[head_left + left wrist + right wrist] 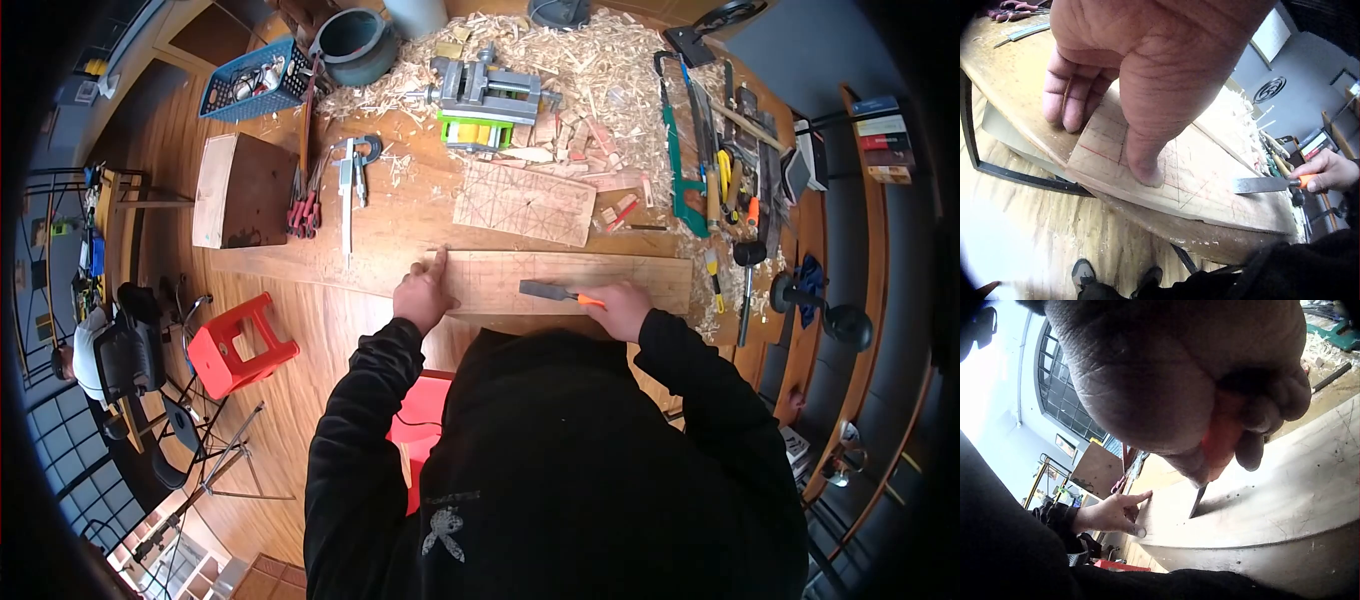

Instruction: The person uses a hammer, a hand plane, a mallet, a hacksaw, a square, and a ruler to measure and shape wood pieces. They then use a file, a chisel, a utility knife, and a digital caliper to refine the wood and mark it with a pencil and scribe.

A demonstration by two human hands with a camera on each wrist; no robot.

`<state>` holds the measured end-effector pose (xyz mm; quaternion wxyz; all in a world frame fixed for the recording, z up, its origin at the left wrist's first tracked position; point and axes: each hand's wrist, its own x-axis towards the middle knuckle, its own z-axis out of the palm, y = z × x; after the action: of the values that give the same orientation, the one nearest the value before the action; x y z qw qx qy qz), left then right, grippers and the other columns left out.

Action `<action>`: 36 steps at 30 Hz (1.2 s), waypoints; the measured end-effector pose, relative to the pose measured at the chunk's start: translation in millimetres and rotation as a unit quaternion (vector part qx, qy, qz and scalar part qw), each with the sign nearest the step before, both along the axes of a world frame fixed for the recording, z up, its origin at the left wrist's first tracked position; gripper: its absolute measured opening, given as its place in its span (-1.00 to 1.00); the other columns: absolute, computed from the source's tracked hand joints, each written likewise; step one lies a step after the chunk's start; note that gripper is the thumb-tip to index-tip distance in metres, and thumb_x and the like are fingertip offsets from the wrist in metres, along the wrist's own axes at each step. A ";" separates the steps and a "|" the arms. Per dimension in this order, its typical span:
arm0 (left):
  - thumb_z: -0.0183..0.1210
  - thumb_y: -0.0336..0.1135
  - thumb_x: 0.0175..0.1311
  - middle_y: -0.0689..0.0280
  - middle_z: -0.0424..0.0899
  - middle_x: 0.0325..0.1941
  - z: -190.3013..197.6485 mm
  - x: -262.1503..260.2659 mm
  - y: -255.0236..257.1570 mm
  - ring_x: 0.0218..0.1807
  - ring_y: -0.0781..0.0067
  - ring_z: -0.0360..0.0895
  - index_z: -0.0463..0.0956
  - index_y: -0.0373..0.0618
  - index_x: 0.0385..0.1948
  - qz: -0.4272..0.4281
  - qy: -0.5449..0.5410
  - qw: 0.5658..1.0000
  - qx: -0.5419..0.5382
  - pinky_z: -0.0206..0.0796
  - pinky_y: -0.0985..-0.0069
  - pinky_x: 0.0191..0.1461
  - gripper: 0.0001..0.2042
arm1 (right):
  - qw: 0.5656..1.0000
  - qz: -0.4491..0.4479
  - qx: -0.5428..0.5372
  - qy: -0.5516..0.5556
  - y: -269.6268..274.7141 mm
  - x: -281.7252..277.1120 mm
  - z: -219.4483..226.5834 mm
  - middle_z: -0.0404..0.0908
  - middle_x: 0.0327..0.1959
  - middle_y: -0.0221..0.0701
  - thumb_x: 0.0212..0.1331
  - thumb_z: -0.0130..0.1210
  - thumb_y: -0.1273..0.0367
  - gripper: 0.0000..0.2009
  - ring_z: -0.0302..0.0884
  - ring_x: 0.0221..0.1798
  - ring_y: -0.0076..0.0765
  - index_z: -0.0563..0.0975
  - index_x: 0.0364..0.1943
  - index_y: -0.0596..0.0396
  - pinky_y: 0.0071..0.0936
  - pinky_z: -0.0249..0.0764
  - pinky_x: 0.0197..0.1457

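In the head view, a long pale board (570,272) with pencil and red lines lies along the near table edge. My left hand (425,295) rests at its left end. The left thumb (1147,169) presses on the marked face, while the other fingers (1072,106) reach past the end with the index finger extended. My right hand (622,312) grips the orange handle (1222,434) of a chisel (545,290). Its flat grey blade (1260,185) points left, low over the board.
Behind the board lies a second marked board (525,203). A vise (490,95) stands among wood shavings (600,60). A caliper (347,200) and a wooden box (240,190) are at the left. Saws (685,160) and several hand tools lie at the right. A red stool (240,345) stands on the floor.
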<state>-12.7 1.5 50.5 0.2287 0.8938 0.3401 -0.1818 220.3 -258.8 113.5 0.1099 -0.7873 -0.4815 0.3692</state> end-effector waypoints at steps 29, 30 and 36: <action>0.47 -0.13 -0.20 -0.05 0.53 -0.09 -4.2 -3.4 3.5 -0.12 -0.04 0.61 0.12 0.17 0.41 -0.013 -0.012 1.000 0.001 0.50 0.21 -0.07 -0.02 | 0.998 -0.011 -0.029 0.051 3.9 0.8 -4.2 0.65 -0.15 -0.12 0.21 0.08 0.25 -0.68 0.57 -0.07 0.08 0.59 0.04 -0.12 -0.11 0.48 0.04; 0.48 -0.12 -0.22 -0.04 0.54 -0.12 -6.5 -4.6 3.6 -0.17 -0.04 0.62 0.14 0.16 0.41 -0.019 -0.032 0.999 0.016 0.51 0.22 -0.12 -0.01 | 0.998 -0.014 -0.034 0.049 4.9 0.5 -2.2 0.65 -0.15 -0.13 0.21 0.08 0.26 -0.68 0.57 -0.08 0.07 0.59 0.05 -0.13 -0.12 0.48 0.04; 0.47 -0.12 -0.21 -0.04 0.54 -0.11 -10.2 -6.6 4.5 -0.16 -0.03 0.62 0.13 0.17 0.41 -0.018 -0.035 0.999 0.007 0.51 0.23 -0.11 -0.01 | 0.999 -0.010 -0.029 0.037 4.7 0.6 -3.6 0.65 -0.16 -0.15 0.20 0.09 0.27 -0.69 0.58 -0.09 0.06 0.60 0.03 -0.15 -0.12 0.49 0.02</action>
<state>-19.3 6.1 40.3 0.2311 0.9073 0.3169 -0.1516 221.0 -254.1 109.9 0.1086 -0.7807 -0.4584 0.4105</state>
